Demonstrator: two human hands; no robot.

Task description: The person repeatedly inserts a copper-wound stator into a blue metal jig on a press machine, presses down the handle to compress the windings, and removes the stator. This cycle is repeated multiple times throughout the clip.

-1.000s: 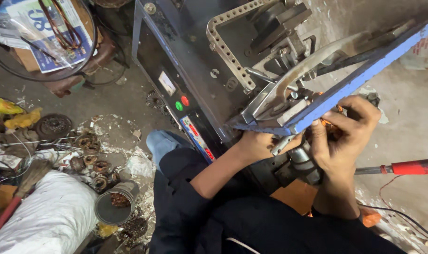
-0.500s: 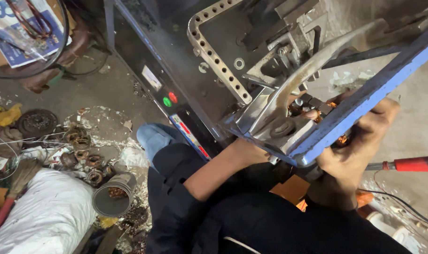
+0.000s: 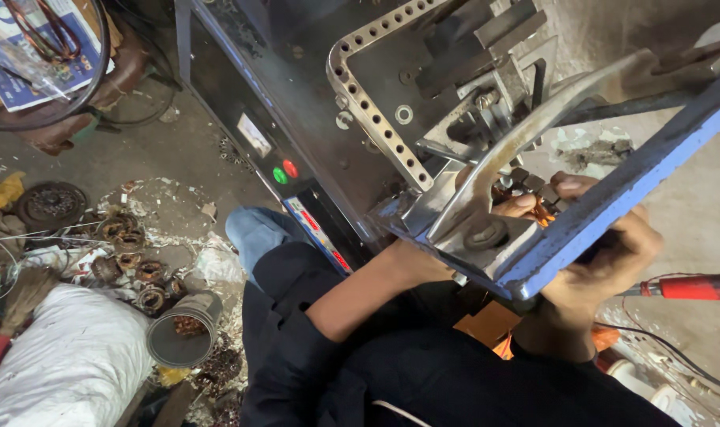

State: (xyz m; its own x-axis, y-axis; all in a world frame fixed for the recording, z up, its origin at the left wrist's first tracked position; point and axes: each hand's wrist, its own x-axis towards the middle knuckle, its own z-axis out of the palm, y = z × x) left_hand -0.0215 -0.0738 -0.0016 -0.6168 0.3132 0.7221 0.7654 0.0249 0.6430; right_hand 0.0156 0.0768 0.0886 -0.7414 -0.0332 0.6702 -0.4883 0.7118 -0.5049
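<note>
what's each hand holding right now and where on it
Right hand has its fingers on a copper-wound part under the machine's blue frame; the exact grip cannot be told. Left hand is hidden behind the machine.

My sleeves (image 3: 312, 356) are black. The frame edge (image 3: 613, 213) is blue, the machine's two buttons (image 3: 285, 171) green and red, its perforated bracket (image 3: 372, 119) silver-grey. The tool handle (image 3: 696, 286) is red, the sack (image 3: 67, 364) white.

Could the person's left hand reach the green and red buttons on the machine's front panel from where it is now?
Probably yes. The left hand is tucked under the blue-edged metal plate, wrist showing, fingers hidden. The green and red buttons sit on the open black panel nearby, with nothing in front; the hand would first have to withdraw from under the plate.
</note>
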